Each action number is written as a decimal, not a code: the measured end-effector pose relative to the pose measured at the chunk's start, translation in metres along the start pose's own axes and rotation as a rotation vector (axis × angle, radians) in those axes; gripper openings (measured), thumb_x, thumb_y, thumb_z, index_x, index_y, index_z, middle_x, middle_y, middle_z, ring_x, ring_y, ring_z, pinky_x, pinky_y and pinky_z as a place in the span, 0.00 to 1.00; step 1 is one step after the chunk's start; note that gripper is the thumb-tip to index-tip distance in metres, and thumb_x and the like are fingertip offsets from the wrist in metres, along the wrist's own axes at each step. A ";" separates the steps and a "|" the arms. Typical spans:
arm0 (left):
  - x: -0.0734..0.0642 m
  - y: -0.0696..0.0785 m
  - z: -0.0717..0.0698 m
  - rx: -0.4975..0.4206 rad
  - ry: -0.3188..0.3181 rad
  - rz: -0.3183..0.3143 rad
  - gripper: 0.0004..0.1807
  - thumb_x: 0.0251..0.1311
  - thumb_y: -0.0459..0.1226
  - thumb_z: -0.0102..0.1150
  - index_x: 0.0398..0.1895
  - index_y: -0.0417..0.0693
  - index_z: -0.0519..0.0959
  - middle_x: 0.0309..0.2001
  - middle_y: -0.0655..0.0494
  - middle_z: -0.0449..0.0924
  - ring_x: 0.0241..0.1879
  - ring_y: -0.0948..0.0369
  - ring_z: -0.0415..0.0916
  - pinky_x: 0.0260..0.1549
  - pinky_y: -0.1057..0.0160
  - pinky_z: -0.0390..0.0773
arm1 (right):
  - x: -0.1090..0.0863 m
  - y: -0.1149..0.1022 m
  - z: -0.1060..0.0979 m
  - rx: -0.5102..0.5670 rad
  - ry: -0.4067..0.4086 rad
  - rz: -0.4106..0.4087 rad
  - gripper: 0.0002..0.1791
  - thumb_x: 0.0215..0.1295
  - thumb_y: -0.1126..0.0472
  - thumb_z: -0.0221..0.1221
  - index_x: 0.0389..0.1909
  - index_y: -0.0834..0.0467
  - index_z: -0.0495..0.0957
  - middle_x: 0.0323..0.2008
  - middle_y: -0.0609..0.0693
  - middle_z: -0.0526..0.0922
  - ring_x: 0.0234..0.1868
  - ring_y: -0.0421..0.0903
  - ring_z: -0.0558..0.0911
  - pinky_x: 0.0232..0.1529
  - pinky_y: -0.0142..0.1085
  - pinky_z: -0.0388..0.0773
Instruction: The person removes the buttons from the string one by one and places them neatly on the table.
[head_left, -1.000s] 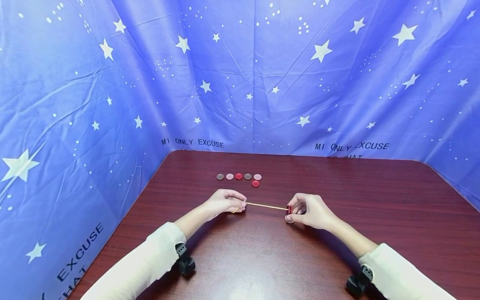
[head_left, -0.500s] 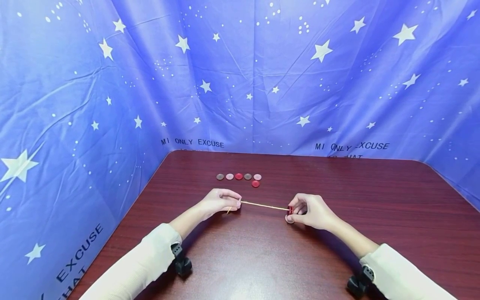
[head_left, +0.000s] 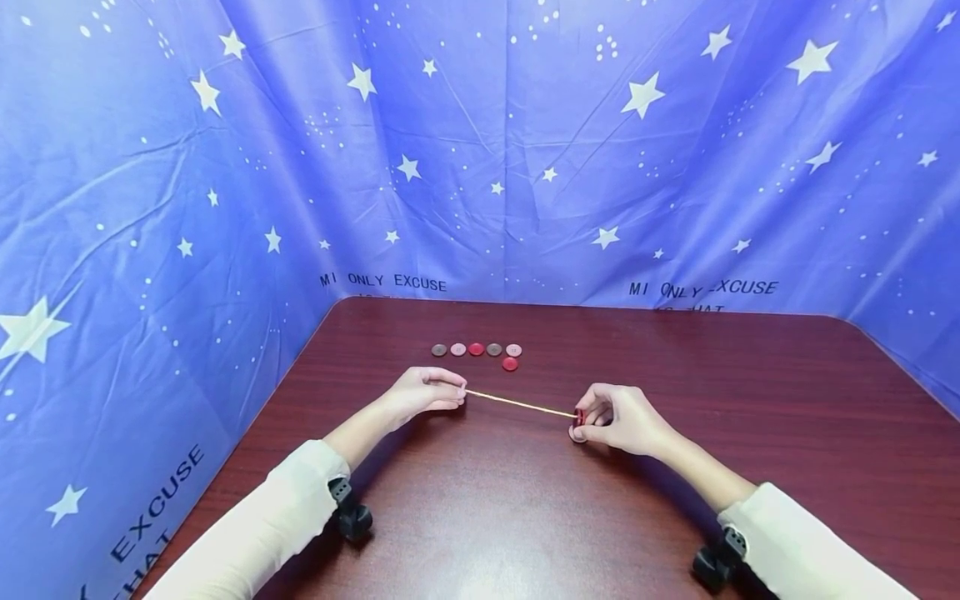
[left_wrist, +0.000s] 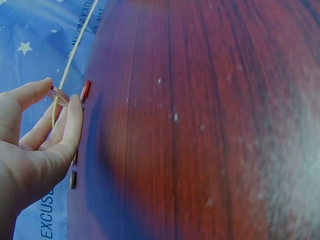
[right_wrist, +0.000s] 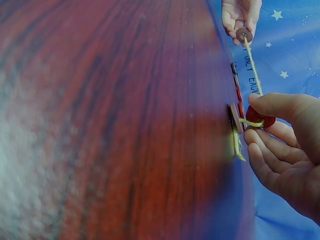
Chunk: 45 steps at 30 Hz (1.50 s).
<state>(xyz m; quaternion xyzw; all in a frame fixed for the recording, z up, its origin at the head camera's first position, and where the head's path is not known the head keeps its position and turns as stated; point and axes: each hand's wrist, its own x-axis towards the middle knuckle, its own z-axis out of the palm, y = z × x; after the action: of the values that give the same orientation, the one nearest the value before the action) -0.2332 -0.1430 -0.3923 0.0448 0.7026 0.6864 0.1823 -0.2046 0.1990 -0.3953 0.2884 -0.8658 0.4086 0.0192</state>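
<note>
In the head view, a yellow string (head_left: 521, 403) stretches taut and slanting between the two hands above the table. My left hand (head_left: 420, 393) pinches a round pinkish button (left_wrist: 59, 95) between thumb and fingers; the string runs through it, and a short tail hangs behind. My right hand (head_left: 628, 422) holds a red button (right_wrist: 254, 114) by its edge, and the string passes through this one too. Just beside it, in the right wrist view, a pale pink button (right_wrist: 236, 119) stands on edge on the same string, whose loose end (right_wrist: 240, 150) dangles below.
Past the hands, several buttons lie in a row on the dark red wood table (head_left: 480, 517), among them a brown button (head_left: 438, 350) and a red button (head_left: 476, 349). Another red button (head_left: 510, 364) lies in front of the row's right end. A blue star-printed curtain (head_left: 510, 150) surrounds the table.
The left hand has moved left and slightly away from the right hand, so the span of string between them is longer. My right hand has stayed nearly in place with its button.
</note>
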 end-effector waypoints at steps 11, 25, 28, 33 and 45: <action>0.004 0.004 -0.007 0.040 0.056 -0.014 0.21 0.59 0.29 0.60 0.54 0.27 0.73 0.42 0.49 0.85 0.38 0.63 0.82 0.47 0.62 0.83 | 0.001 0.004 0.000 -0.006 0.008 -0.006 0.14 0.45 0.64 0.73 0.30 0.61 0.78 0.24 0.50 0.85 0.25 0.32 0.80 0.28 0.29 0.82; 0.017 0.009 -0.014 0.032 0.137 -0.032 0.19 0.58 0.30 0.61 0.53 0.30 0.75 0.32 0.60 0.83 0.36 0.63 0.81 0.43 0.67 0.84 | 0.003 0.003 -0.002 -0.024 -0.003 0.034 0.16 0.43 0.62 0.75 0.30 0.60 0.78 0.25 0.49 0.86 0.25 0.31 0.80 0.28 0.30 0.82; 0.022 0.010 -0.014 0.030 0.155 -0.036 0.19 0.58 0.30 0.62 0.52 0.30 0.75 0.31 0.61 0.83 0.35 0.64 0.81 0.41 0.68 0.84 | 0.003 0.004 -0.002 -0.020 -0.003 0.032 0.16 0.43 0.62 0.75 0.31 0.61 0.78 0.25 0.51 0.86 0.25 0.31 0.80 0.28 0.30 0.82; 0.033 0.008 -0.013 0.013 0.152 -0.023 0.20 0.56 0.29 0.63 0.52 0.29 0.75 0.30 0.61 0.85 0.34 0.68 0.81 0.44 0.68 0.84 | 0.002 0.004 -0.002 -0.010 -0.003 0.046 0.16 0.44 0.63 0.74 0.31 0.62 0.78 0.26 0.52 0.86 0.25 0.32 0.80 0.28 0.30 0.82; 0.070 0.006 0.008 -0.147 0.176 -0.005 0.22 0.59 0.22 0.56 0.57 0.21 0.70 0.58 0.33 0.75 0.31 0.68 0.82 0.43 0.65 0.84 | 0.006 0.008 0.000 0.000 -0.019 0.037 0.15 0.44 0.62 0.74 0.31 0.59 0.78 0.24 0.48 0.85 0.25 0.32 0.81 0.28 0.30 0.83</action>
<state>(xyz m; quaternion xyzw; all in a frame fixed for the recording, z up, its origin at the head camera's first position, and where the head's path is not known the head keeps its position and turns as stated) -0.2968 -0.1132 -0.3998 -0.0309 0.6639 0.7367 0.1246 -0.2132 0.2003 -0.3990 0.2764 -0.8710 0.4061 0.0034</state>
